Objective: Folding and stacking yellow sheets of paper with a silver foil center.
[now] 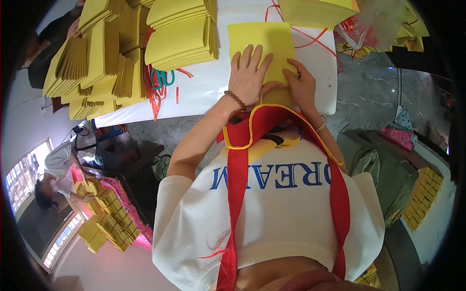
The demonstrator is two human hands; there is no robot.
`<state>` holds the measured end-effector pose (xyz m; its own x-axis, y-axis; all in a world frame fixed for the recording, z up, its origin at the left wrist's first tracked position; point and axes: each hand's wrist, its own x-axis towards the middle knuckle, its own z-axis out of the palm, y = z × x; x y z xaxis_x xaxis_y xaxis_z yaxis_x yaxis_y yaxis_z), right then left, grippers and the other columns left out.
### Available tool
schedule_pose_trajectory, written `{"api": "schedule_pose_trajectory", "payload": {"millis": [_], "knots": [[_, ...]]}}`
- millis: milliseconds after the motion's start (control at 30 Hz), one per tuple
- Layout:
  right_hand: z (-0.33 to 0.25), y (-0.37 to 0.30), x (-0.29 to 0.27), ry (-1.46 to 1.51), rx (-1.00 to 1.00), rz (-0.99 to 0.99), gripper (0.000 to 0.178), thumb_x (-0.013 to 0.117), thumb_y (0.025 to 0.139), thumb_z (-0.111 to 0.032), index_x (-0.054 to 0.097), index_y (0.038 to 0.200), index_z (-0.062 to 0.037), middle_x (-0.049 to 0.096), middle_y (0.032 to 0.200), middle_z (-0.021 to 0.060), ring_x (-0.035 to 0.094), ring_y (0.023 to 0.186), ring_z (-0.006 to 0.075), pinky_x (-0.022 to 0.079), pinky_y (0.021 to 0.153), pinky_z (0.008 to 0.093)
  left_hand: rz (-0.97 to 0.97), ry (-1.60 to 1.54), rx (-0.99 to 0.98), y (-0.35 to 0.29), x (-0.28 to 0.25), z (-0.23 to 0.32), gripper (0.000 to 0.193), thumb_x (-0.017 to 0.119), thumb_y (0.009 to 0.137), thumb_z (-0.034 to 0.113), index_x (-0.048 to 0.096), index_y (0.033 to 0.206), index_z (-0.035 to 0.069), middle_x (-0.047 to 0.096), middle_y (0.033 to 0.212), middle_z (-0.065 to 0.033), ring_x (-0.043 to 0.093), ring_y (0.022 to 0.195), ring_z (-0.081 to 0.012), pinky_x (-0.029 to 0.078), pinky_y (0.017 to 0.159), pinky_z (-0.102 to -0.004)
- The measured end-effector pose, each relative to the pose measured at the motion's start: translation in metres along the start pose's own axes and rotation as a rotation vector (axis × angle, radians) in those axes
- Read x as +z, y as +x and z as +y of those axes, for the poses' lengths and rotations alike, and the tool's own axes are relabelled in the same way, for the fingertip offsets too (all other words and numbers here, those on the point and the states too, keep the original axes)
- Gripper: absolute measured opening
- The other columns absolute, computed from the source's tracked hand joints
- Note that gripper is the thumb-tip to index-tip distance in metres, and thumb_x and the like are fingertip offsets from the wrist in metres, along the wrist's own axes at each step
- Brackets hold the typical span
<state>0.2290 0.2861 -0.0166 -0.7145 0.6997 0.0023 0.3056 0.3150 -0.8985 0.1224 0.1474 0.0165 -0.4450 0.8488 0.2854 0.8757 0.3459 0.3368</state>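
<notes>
A yellow paper sheet (259,35) lies at the near edge of the white table, its lower part folded or overlapped close to my body. My left hand (246,75) presses flat on it, fingers stretched and slightly spread, a brown bead bracelet on the wrist. At the sheet's right edge, my right hand (302,83) has its fingers bent and closed on the paper, with the thumb side turned inward. The paper's lowest part is hidden by my left hand and the red apron (272,119).
Stacks of folded yellow paper (179,41) crowd the table's left side, beside teal-handled scissors (162,78) and red plastic strips (154,99). Another yellow stack (315,12) stands far right, near a clear plastic bag (376,24). At lower left, a person (60,165) handles yellow bundles (114,213).
</notes>
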Motion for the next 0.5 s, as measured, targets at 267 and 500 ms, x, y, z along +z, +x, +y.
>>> {"api": "schedule_pose_trajectory", "payload": {"millis": [267,500], "knots": [[-0.026,-0.003,-0.008,-0.265,0.038,-0.068,0.039,0.061,0.08,-0.023,0.054,0.116,-0.0102,0.057,0.113,0.0111,0.058,0.093,0.0259,0.044,0.08,0.0392,-0.088,0.123,-0.029,-0.005,0.027,-0.012,0.079,0.059,0.072,0.06,0.039,0.133,0.014,0.031,0.138,-0.0206,0.027,0.128,-0.0374,0.018,0.101,-0.0542],[-0.034,0.004,0.018,-0.632,-0.846,-0.223,0.046,0.055,0.082,-0.036,0.048,0.122,-0.0132,0.043,0.131,0.0098,0.04,0.122,0.027,0.023,0.1,0.0538,-0.211,0.175,-0.033,-0.006,0.033,-0.017,0.069,0.055,0.078,0.038,0.031,0.137,0.012,0.025,0.142,-0.0183,0.019,0.132,-0.0369,0.01,0.105,-0.0541]]}}
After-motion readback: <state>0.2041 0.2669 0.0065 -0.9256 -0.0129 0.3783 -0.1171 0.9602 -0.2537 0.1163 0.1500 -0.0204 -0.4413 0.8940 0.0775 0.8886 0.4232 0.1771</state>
